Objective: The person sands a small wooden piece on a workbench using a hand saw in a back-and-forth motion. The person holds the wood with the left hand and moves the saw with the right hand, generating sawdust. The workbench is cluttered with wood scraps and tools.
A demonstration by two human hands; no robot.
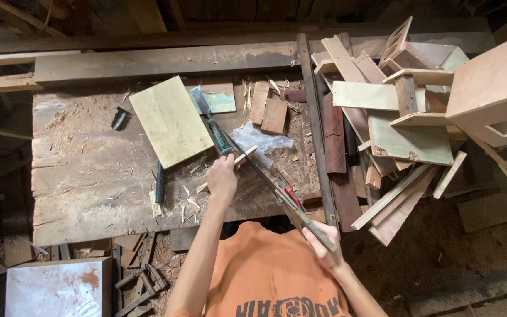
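Seen from above, both bare arms reach forward from an orange shirt over a worn, sawdust-strewn wooden surface (83,176). The left hand (223,176) is stretched well out, arm nearly straight, its fingers curled and pinching a short pale wooden stick (245,155) near the surface's middle. The right hand (323,242) sits closer to the body, elbow bent, fingers wrapped shut around the near end of a long narrow dark wooden strip (277,191), which slants away up and to the left until its far end meets the left hand and the stick. Whether the strip rests on the surface along its length cannot be told.

Just beyond the left hand lie a flat pale yellow rectangular board (170,120), a teal-handled tool (215,132) and a crumpled clear plastic bag (262,141). A dark-handled chisel (159,183) lies left of the hand among wood chips. A heap of light offcut boards (409,126) is piled to the right, well apart from both hands.
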